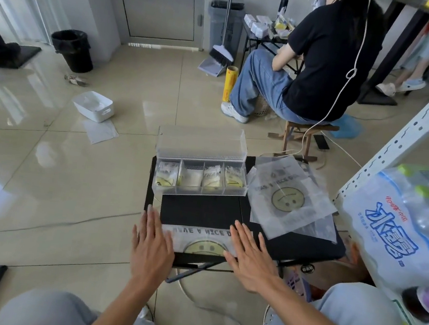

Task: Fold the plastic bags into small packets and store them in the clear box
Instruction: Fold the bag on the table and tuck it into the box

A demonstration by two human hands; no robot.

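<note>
Both hands are flat with fingers straight, gripping nothing: the left hand [153,244] presses one end and the right hand [246,255] the other end of a folded bag strip [201,240], lying nearer than the clear box [198,193]. That film looks feather-light, floppy and slick, so I reckon it springs open unless you pinch an end and crease hard. It's frosted, with a yellow smiley and black lettering. The box already holds packets [164,176], lid up. More flat bags [291,198] lie just right of the box.
</note>
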